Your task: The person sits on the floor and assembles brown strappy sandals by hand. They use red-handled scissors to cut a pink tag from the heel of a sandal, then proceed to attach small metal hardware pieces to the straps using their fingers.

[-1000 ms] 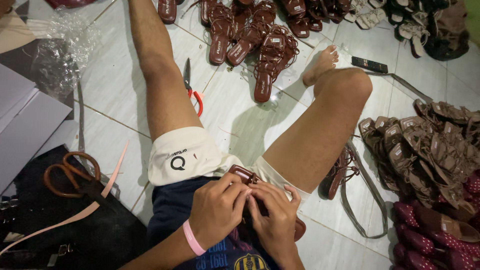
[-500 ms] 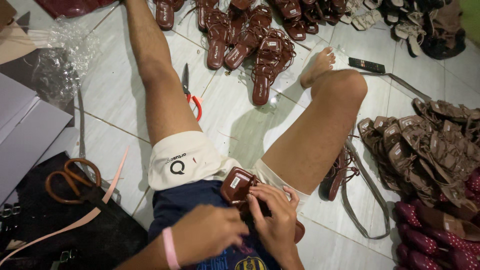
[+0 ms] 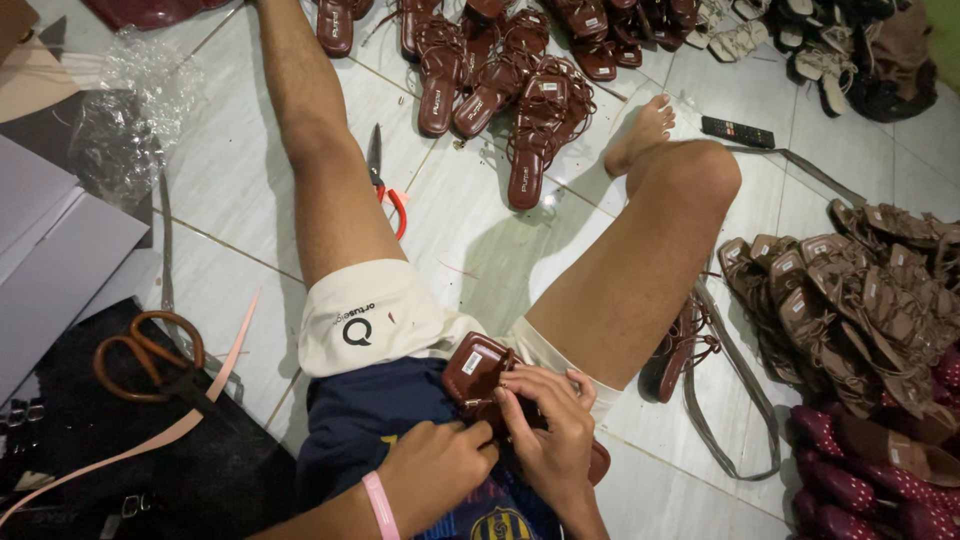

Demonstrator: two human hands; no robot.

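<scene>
Pale tiled floor (image 3: pixel 220 190) (glossy), sandals (image 3: pixel 500 70) scattered.

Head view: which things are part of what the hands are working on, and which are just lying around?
In hand:
- dark brown leather sandal on the lap
- left hand gripping it low
- right hand pinching its straps

Lying about:
- red-handled snips on the tiled floor
- brown-handled scissors
- black remote control
- row of brown strappy sandals
- pile of tan sandals
- pink strap

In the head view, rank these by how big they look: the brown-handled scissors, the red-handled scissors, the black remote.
1. Brown-handled scissors, though nearest the camera, so unsure.
2. Red-handled scissors.
3. Black remote.
</scene>
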